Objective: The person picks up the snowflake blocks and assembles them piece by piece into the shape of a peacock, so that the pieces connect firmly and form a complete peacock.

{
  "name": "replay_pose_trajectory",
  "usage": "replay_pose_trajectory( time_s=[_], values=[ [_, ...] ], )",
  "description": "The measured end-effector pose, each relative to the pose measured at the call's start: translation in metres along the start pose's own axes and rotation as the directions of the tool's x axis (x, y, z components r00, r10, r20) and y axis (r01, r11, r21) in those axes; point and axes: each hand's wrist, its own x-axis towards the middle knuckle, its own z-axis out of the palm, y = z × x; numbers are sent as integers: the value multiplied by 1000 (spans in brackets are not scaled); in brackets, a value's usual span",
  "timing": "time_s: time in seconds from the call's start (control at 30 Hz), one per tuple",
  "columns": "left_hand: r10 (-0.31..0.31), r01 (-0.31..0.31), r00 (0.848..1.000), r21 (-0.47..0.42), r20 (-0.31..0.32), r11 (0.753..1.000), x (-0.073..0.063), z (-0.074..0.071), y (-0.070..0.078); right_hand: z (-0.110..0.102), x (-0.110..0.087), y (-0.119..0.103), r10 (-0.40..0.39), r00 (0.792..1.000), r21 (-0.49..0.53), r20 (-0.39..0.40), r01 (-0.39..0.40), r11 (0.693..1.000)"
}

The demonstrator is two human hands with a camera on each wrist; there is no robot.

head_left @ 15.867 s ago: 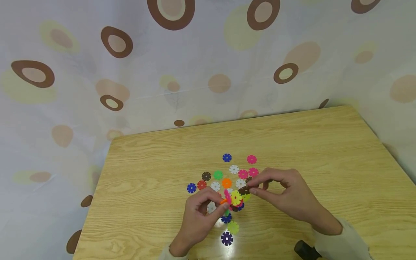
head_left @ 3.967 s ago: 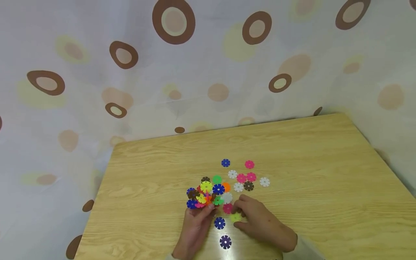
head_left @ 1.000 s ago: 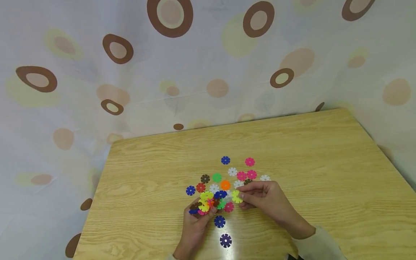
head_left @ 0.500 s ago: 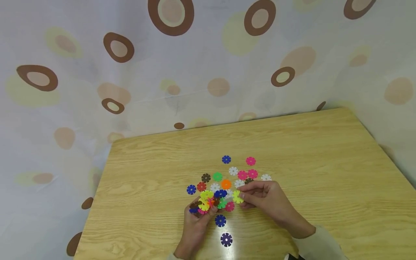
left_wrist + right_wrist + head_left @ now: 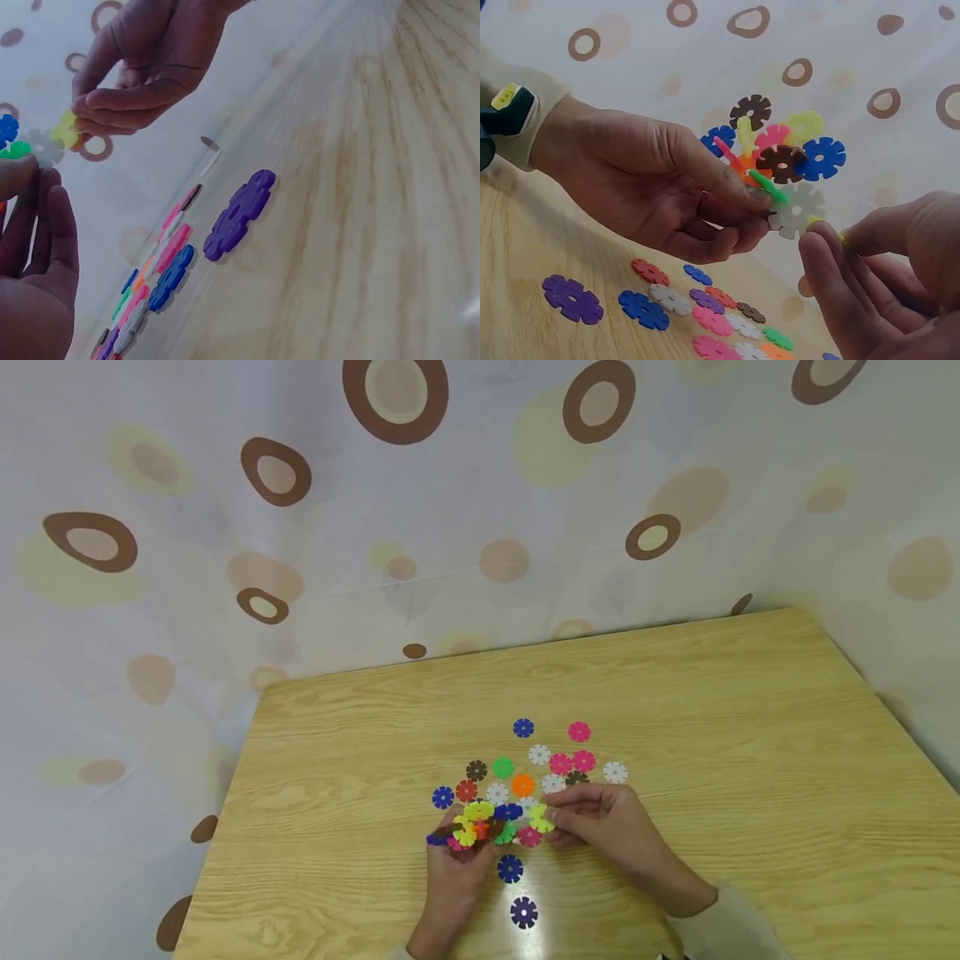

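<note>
Yellow disc (image 5: pixel 540 818) sat above the bench (image 5: pixel 697 693), its rim pinched in the right hand (image 5: pixel 611 822), fingers closed; just left of them, it seemed to meet the pale disc (image 5: pixel 801 210) of the cluster (image 5: pixel 480 829) the left hand (image 5: pixel 457 877) gripped, slotted or not I couldn't tell

The left hand (image 5: pixel 459 872) grips the disc cluster (image 5: pixel 481 829) from its near side, thumb uppermost and the other fingers bent beneath, with the wrist sloping back toward the person. Just to the right of the cluster, the right hand (image 5: pixel 611 822) has thumb and fingertips pinched, its wrist and pale sleeve (image 5: pixel 731 927) lying nearer and farther right.
</note>
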Motion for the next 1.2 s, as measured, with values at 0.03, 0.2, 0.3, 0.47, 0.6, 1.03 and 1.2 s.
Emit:
replay_pose_trajectory(
  time_s=[0.03, 0.2, 0.3, 0.47, 0.6, 1.03, 1.2],
  values=[
    [-10, 11, 1000, 14, -24, 1000, 0, 1, 0, 1, 0, 0, 4, 1000, 0, -2, -4, 1000],
    [-70, 74, 992, 40, -100, 996, 1, 6, 2, 4, -1, 0, 13, 1000, 12, -4, -13, 1000],
    [-76, 81, 991, 41, -115, 996, 0, 8, 3, 6, -2, 0, 8, 1000, 21, 4, -8, 1000],
    [-69, 78, 989, 66, -134, 995, -1, 7, 2, 8, -2, -2, 0, 1000, 12, 9, 0, 1000],
    [-41, 55, 990, 104, -132, 993, -2, 6, 2, 10, -2, -2, -3, 1000, 12, 14, 3, 1000],
    [88, -66, 993, 246, -80, 967, -1, 5, -1, 13, -4, -5, 13, 1000, 3, -24, -13, 1000],
    [105, -82, 991, 244, -82, 966, -1, 5, -3, 15, -5, -4, -8, 999, -17, -52, 7, 1000]
  ],
)
